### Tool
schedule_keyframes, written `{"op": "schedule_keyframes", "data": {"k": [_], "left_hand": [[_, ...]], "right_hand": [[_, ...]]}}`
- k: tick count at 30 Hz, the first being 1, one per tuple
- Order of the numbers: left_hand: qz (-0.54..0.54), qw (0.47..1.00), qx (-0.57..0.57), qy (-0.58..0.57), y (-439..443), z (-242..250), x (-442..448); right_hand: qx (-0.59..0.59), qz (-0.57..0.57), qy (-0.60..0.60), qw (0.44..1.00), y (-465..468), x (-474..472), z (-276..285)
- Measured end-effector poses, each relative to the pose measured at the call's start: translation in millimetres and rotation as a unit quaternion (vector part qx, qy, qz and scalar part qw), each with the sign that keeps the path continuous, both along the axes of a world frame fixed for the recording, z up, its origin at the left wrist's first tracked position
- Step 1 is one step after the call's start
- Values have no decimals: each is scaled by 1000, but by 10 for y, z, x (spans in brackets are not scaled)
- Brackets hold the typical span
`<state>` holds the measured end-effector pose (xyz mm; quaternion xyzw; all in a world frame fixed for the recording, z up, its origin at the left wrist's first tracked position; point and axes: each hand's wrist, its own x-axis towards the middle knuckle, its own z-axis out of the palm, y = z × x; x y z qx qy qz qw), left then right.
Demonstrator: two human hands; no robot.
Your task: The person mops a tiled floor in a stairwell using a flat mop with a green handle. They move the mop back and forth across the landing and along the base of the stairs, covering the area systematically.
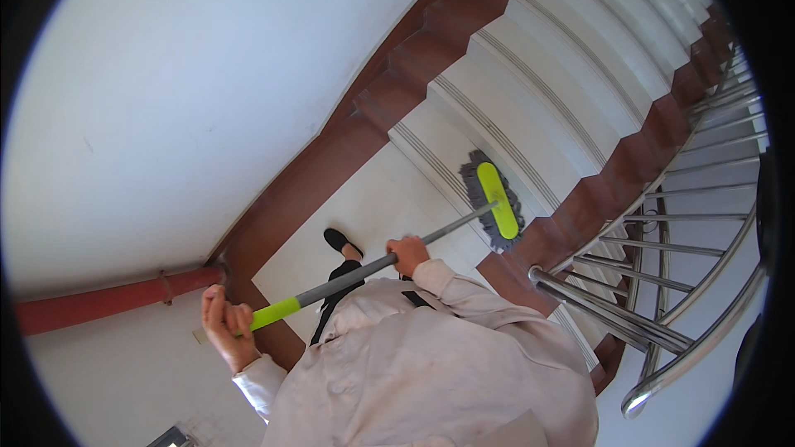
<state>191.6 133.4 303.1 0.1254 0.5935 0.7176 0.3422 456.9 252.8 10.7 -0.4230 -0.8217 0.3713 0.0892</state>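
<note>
A flat mop with a lime-green head plate (492, 192) and grey fringed yarn (472, 198) lies against the lowest steps, near their right end. Its grey pole (348, 279) slants down to the left across the front of my body. My left hand (228, 326) is around the green grip (275, 314) at the pole's upper end, with some fingers only loosely curled. Farther down the pole, my right hand (408, 254) is closed around its grey part.
Pale stairs (528, 74) with grooved edges and red-brown borders (447, 31) rise to the upper right. A stainless-steel railing (671, 254) stands on the right. A white wall (186, 87) and red pipe (124, 298) are on the left. One black shoe (340, 241) rests on the landing (348, 198).
</note>
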Motion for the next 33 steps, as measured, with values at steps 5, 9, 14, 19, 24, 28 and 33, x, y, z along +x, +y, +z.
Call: {"op": "schedule_keyframes", "data": {"k": [5,9,14,19,24,28,33], "left_hand": [[-80,994,75,-26,27,-74,70],[-82,984,147,-59,-7,-178,65],[12,988,152,25,-349,-14,-202],[118,982,122,80,-543,133,-360],[131,972,134,141,-252,168,-268],[117,971,137,159,-85,218,-256],[89,984,122,98,104,122,-254]], "right_hand": [[-37,29,-15,999,94,129,67],[-60,88,-79,991,220,-33,-11],[-54,172,-39,983,329,-658,321],[20,238,8,971,558,-1520,236],[56,159,93,981,881,-1824,283],[61,113,115,985,853,-1627,252],[26,96,56,994,711,-1008,164]]}}
